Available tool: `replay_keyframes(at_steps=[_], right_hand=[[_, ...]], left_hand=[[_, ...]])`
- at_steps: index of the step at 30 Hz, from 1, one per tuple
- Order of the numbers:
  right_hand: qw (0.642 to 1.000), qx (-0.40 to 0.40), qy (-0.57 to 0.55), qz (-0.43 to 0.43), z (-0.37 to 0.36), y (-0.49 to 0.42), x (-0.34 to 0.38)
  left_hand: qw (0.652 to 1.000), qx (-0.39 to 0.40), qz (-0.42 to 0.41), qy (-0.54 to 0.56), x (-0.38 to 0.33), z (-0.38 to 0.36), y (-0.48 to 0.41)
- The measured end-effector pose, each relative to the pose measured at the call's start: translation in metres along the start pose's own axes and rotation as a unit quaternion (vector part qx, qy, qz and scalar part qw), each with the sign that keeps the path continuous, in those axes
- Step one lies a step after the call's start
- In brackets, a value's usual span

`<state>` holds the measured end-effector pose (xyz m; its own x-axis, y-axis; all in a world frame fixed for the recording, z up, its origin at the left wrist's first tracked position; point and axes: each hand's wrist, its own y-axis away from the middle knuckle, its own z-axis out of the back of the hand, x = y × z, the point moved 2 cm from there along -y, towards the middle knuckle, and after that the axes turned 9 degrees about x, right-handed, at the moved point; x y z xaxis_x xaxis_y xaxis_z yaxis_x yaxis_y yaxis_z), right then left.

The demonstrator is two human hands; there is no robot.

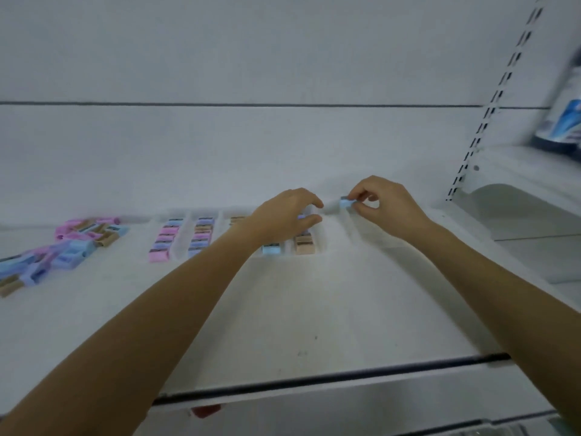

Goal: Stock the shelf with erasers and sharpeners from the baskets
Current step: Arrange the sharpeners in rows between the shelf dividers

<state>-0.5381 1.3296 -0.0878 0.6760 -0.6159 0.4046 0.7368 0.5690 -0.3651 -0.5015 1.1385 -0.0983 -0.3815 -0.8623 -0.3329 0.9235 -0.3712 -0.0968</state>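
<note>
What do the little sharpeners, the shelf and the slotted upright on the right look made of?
Sharpeners: pastel plastic, matte, going by the flat, uniform colours; the dark strip on top may be a metal blade, but it is too blurred to confirm.
Shelf: probably white painted metal, smooth, with small scuffs.
Slotted upright: likely the same painted metal, with punched slots.

White shelf [283, 309]; pink, blue, purple, tan sharpeners [163, 243].

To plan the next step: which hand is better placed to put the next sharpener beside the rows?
Right. The right hand pinches a light blue sharpener just right of the rows; the left hand hovers over them, and whether it holds anything is unclear.
</note>
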Motion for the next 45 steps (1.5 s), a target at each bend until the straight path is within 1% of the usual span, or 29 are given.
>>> replay_keyframes(at_steps=[3, 6, 12, 20, 26, 38, 42, 45], right_hand=[[0.999, 0.032, -0.007, -0.011, -0.004, -0.017, -0.009], [0.997, 0.078, 0.011, -0.016, -0.012, -0.031, -0.012], [0.991, 0.131, 0.033, -0.016, -0.025, -0.042, -0.016], [0.987, 0.149, 0.059, -0.003, -0.031, -0.045, -0.020], [0.986, 0.148, 0.073, -0.012, -0.033, -0.047, -0.017], [0.982, 0.156, 0.100, -0.026, -0.034, -0.044, -0.010], [0.981, 0.164, 0.094, -0.032, -0.030, -0.044, -0.007], [0.986, 0.145, 0.076, -0.030, -0.022, -0.043, -0.006]], left_hand=[[0.999, 0.022, 0.036, -0.015, 0.006, -0.004, -0.003], [0.998, 0.035, 0.039, -0.023, 0.005, -0.004, -0.004], [0.997, 0.046, 0.059, -0.034, 0.004, -0.005, -0.006], [0.997, 0.043, 0.062, -0.032, 0.003, -0.005, -0.008], [0.997, 0.029, 0.072, -0.024, 0.003, -0.007, -0.011], [0.996, 0.028, 0.084, -0.006, 0.001, -0.009, -0.009], [0.994, 0.037, 0.093, -0.033, -0.003, -0.008, -0.008], [0.992, 0.036, 0.104, -0.054, -0.003, -0.001, -0.006]])
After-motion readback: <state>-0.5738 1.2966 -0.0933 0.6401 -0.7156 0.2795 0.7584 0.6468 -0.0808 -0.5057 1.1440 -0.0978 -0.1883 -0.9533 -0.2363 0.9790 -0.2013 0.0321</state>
